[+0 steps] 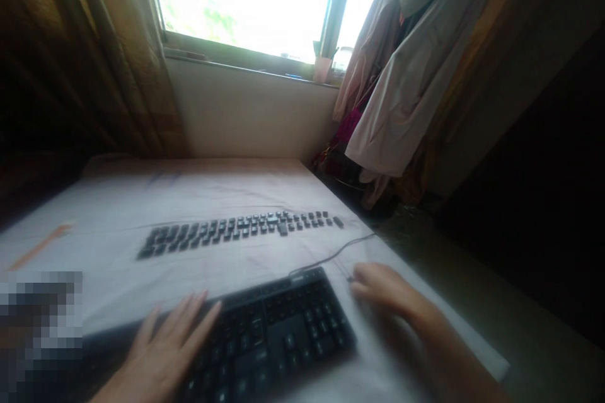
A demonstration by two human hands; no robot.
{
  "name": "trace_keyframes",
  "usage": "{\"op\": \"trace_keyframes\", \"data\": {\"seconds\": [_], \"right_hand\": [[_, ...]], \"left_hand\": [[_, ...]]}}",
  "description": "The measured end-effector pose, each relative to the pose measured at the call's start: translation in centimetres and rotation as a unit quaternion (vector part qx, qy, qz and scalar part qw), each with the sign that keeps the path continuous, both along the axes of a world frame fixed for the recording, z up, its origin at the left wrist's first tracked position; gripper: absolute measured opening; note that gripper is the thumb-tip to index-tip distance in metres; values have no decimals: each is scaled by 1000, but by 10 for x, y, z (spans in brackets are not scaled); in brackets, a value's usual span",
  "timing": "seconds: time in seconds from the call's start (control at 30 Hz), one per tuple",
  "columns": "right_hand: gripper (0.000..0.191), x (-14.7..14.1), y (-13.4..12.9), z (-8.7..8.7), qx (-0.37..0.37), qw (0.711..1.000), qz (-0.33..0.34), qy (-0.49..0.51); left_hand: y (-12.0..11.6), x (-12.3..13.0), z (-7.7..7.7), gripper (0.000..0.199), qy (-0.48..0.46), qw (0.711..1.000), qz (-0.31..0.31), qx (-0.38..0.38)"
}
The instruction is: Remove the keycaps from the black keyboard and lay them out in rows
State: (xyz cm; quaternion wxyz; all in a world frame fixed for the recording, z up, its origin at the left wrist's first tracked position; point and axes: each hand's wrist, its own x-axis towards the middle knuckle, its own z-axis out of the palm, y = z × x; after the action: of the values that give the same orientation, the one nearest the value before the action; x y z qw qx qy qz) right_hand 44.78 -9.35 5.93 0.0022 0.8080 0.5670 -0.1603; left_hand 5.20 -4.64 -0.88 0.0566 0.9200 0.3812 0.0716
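Note:
A black computer keyboard (289, 329) lies on the white-covered surface in front of me, its upper rows bare of keycaps in part. My left hand (163, 346) rests flat across its left half, fingers spread. Beyond the keyboard, loose black keycaps (282, 228) are set out in long rows. My right hand (385, 286) is off the keyboard's right end, fingers pinched together. A small dark bit shows at its fingertips, too blurred to name.
The keyboard's cable (328, 259) runs toward the right edge of the white sheet (236, 182). An orange strip (40, 245) lies at left. Clothes (401, 94) hang at the right, beside a bright window (246, 0). A curtain (118, 44) hangs at left. The lower left corner is pixelated.

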Motion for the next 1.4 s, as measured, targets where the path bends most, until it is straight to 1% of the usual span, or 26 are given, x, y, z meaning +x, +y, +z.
{"op": "trace_keyframes", "data": {"seconds": [0.07, 0.1, 0.17, 0.23, 0.3, 0.33, 0.4, 0.5, 0.6, 0.7, 0.77, 0.83, 0.93, 0.97, 1.03, 1.07, 1.1, 1.13, 1.17, 1.2, 1.27, 1.33, 1.4], "right_hand": [[12, 2, -1, 4, 8, 1000, 5, 22], [14, 2, -1, 7, 15, 999, 7, 51], [17, -1, -2, 11, 43, 988, 3, 151], [29, -6, -2, 15, 94, 961, -7, 260], [43, -14, 0, 17, 152, 933, -12, 325], [46, -19, 1, 17, 179, 922, -10, 343], [41, -30, 4, 17, 228, 903, -1, 366], [36, -46, 7, 18, 267, 885, 7, 381], [35, -61, 10, 21, 276, 879, -6, 388], [36, -75, 13, 28, 261, 881, 6, 394], [34, -86, 15, 32, 254, 877, 13, 407], [31, -99, 18, 34, 258, 867, 10, 425], [30, -118, 22, 35, 255, 852, 27, 456], [31, -124, 22, 34, 245, 851, 39, 463], [36, -133, 23, 31, 218, 854, 61, 468], [39, -137, 23, 29, 202, 858, 68, 468], [41, -140, 23, 27, 187, 860, 70, 469], [42, -144, 23, 25, 172, 862, 70, 472], [42, -147, 24, 23, 156, 860, 71, 480], [42, -151, 24, 22, 142, 856, 70, 492], [40, -159, 27, 19, 120, 845, 66, 516], [38, -169, 31, 17, 104, 837, 73, 532], [36, -184, 37, 14, 99, 826, 96, 547]], "left_hand": [[-1, 3, 18, 114, 25, 998, 3, -49], [-2, 6, 27, 118, 42, 996, 2, -81], [-3, 12, 43, 118, 68, 989, 16, -134], [-4, 17, 52, 115, 73, 984, 54, -156], [-4, 19, 53, 116, 67, 981, 53, -174], [-4, 20, 52, 118, 57, 981, 50, -178], [-5, 20, 49, 121, 39, 981, 48, -185], [-7, 23, 47, 126, 23, 980, 43, -194], [-10, 27, 45, 131, 13, 979, 30, -203], [-12, 32, 41, 135, 10, 977, 32, -213], [-12, 35, 40, 133, 11, 976, 24, -217], [-12, 34, 45, 127, 18, 973, 8, -228], [-5, 20, 60, 119, 17, 968, -13, -251], [-2, 10, 65, 118, 0, 968, 0, -251], [8, -15, 72, 103, -82, 968, 49, -232], [13, -29, 72, 84, -148, 959, 78, -226], [17, -43, 71, 62, -230, 940, 114, -225], [21, -56, 67, 44, -320, 906, 158, -228], [24, -68, 63, 33, -358, 888, 189, -216], [25, -78, 57, 27, -383, 875, 214, -206], [26, -91, 44, 24, -427, 845, 257, -191], [24, -96, 31, 21, -468, 816, 284, -188], [21, -94, 21, 21, -512, 783, 295, -195]]}}
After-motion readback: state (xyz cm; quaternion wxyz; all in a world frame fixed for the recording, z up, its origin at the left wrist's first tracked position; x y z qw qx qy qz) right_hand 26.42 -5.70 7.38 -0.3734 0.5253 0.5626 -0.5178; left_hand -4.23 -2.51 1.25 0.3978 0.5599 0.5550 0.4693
